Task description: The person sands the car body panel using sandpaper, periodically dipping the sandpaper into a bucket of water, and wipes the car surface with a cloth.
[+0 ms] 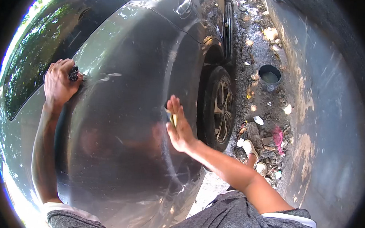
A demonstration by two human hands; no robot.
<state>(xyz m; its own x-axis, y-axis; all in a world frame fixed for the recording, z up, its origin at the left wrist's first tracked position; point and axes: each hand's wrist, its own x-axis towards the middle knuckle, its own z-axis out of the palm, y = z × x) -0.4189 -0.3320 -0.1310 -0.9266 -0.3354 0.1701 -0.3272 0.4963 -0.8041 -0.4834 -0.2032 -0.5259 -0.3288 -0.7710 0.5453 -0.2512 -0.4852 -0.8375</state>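
A dark grey car [122,103] fills the middle and left, its side panel marked with pale, dusty scuffs. My left hand [61,81] is closed around a small black object [73,73] against the bodywork just below the window; its kind does not show clearly. On the panel near the rear wheel, my right hand [180,128] has its fingers stretched out over a thin yellow-and-dark pad [173,118]. The pad sits between palm and car, mostly hidden by the hand.
The car's wheel [221,109] stands right of my right hand. Beyond it, a black bucket [269,77] with cloudy liquid rests on littered, stony ground [247,82]. A worn, peeling wall [333,120] closes off the right side. My shoe [250,148] is on the rubble.
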